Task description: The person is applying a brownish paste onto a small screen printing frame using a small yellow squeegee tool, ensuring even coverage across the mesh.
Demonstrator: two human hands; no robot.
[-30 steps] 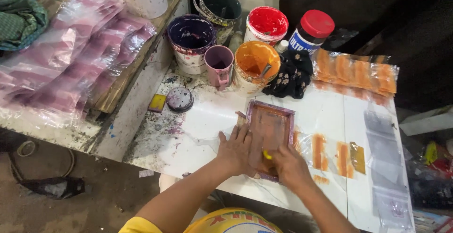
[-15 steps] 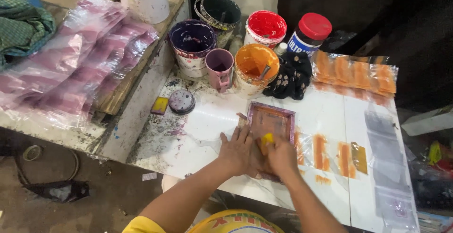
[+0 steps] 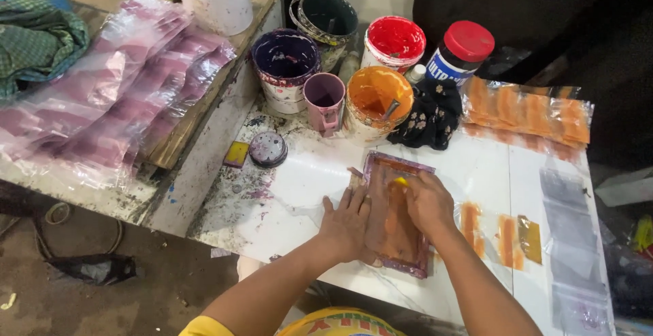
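Note:
A small purple-framed printing screen with orange ink lies flat on the white table. My left hand rests flat on the screen's left edge, fingers spread, pressing it down. My right hand is closed around a small yellow-tipped squeegee held on the mesh near the screen's far end. A clear plastic bag lies partly under the screen.
Paint pots stand at the back: dark purple, orange, red, dark green, plus a pink cup and a red-lidded jar. Orange-printed bags lie right, pink-printed bags left. A black cloth sits nearby.
My right hand has moved up the screen from its near end toward its far end with the squeegee. My left hand stays on the frame.

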